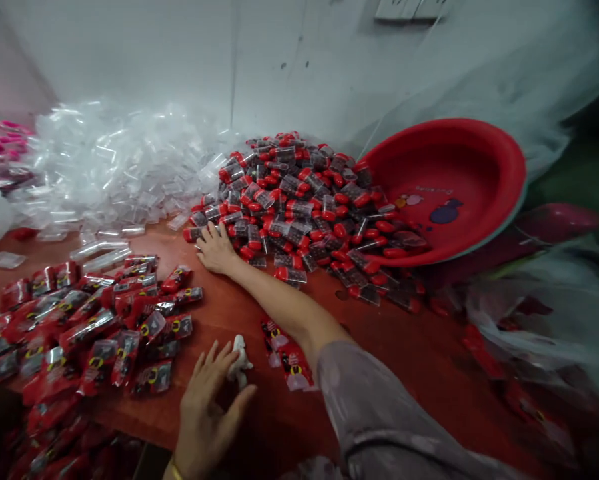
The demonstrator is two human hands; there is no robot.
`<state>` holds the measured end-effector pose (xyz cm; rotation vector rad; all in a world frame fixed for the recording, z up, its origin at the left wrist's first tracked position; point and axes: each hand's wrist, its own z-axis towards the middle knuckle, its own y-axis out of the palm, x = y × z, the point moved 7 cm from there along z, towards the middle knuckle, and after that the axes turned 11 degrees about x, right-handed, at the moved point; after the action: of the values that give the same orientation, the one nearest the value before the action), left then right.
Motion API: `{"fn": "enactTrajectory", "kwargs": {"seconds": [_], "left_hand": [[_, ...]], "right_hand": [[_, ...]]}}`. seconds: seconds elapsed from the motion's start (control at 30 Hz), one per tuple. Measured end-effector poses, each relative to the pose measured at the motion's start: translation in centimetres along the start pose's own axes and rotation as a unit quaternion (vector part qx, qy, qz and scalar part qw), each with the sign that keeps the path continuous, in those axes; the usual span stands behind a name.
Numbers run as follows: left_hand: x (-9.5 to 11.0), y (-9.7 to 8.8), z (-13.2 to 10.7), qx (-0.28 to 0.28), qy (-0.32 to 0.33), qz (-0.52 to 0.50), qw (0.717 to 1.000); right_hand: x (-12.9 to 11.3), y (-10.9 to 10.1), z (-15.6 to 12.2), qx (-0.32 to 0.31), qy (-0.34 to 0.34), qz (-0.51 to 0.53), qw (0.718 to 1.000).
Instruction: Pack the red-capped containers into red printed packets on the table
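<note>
My right hand reaches across to the left edge of a heap of small clear containers with red ends and dark contents. Its fingers are spread and touch the nearest ones; I see nothing gripped in it. Close to the table's front edge, my left hand is open, thumb and fingers apart. A small white object, its kind unclear, lies by its fingertips. Under my right forearm are a few flat red printed packets. Left of both hands lie many filled red packets with black and yellow print.
Empty clear plastic sleeves are piled against the wall at the back left, with pink items beyond. A red basin leans tilted at the right of the heap. Clear plastic bags lie at far right on the red tabletop.
</note>
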<state>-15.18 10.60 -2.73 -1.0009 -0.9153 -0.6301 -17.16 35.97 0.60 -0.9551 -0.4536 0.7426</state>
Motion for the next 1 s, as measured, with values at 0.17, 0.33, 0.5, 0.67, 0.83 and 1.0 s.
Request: {"fn": "enactTrajectory", "kwargs": {"seconds": [0.17, 0.33, 0.5, 0.67, 0.83, 1.0], "left_hand": [[0.9, 2.5, -0.5, -0.086, 0.238, 0.248, 0.935], [0.4, 2.5, -0.5, -0.093, 0.242, 0.268, 0.928], [0.5, 2.4, -0.6, -0.080, 0.234, 0.265, 0.932], [0.3, 2.4, -0.4, -0.059, 0.235, 0.246, 0.939], [0.3, 2.2, -0.3, -0.030, 0.222, 0.238, 0.945], [1.2, 1.3, -0.5, 0.015, 0.230, 0.265, 0.936]], "right_hand": [[2.7, -1.6, -4.4, 0.024, -0.027, 0.006, 0.999], [5.1, -4.1, -9.4, 0.034, -0.071, 0.012, 0.997], [6.7, -6.6, -14.7, 0.013, -0.079, 0.045, 0.996], [7.9, -9.1, -19.4, -0.030, -0.012, 0.054, 0.998], [9.0, -11.5, -23.7, -0.044, 0.053, 0.067, 0.995], [9.0, -13.4, -27.0, -0.050, 0.084, 0.054, 0.994]]}}
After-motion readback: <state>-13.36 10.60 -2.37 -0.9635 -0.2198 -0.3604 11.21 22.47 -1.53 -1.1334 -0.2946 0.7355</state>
